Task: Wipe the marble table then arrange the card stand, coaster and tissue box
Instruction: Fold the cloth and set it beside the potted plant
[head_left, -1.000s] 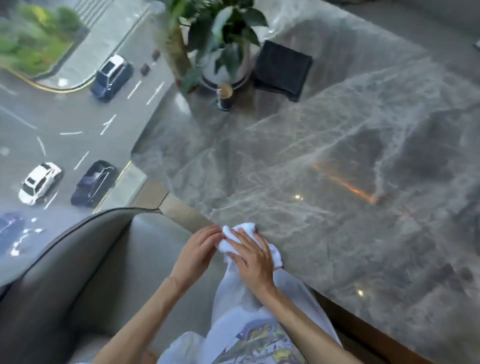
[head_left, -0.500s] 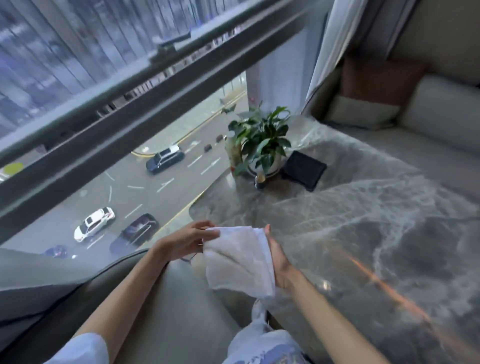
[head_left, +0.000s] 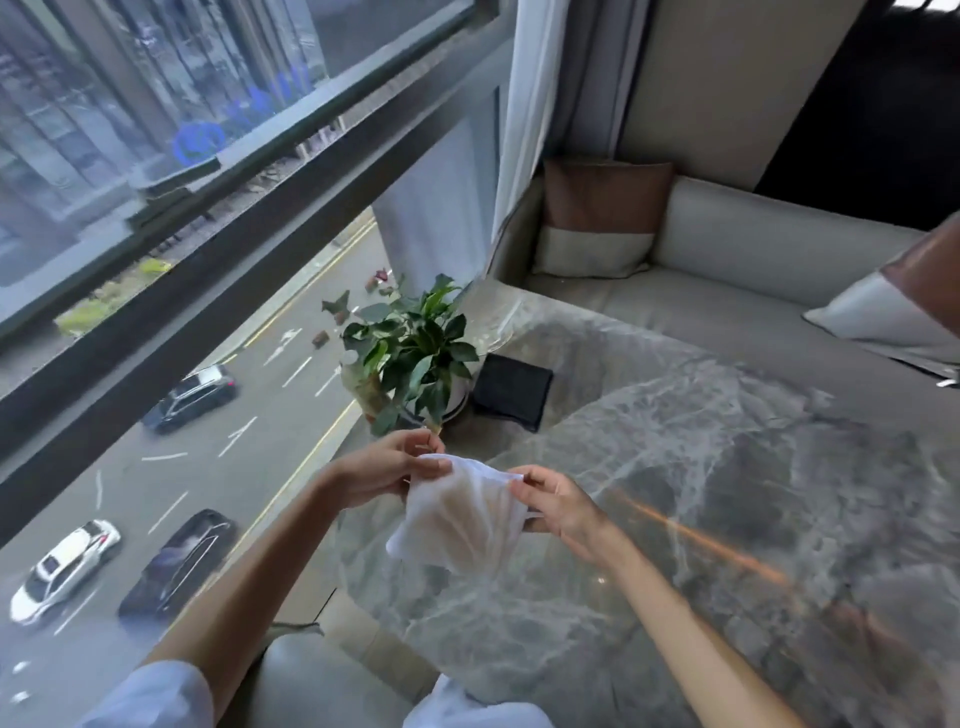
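A white wiping cloth (head_left: 460, 514) hangs spread in the air over the near left part of the grey marble table (head_left: 727, 493). My left hand (head_left: 384, 470) pinches its upper left corner and my right hand (head_left: 558, 506) pinches its upper right corner. A flat black square, perhaps the coaster (head_left: 511, 391), lies at the table's far left beside a potted plant (head_left: 415, 358). No card stand or tissue box shows in this view.
A large window (head_left: 182, 234) runs along the left, with a street and cars below. A grey sofa (head_left: 753, 260) with brown-and-grey cushions (head_left: 602, 218) stands beyond the table. A grey chair back (head_left: 311, 680) is near my body.
The cloth went from bunched on the table's edge to lifted and spread between both hands. My view rose from the tabletop toward the window and sofa.
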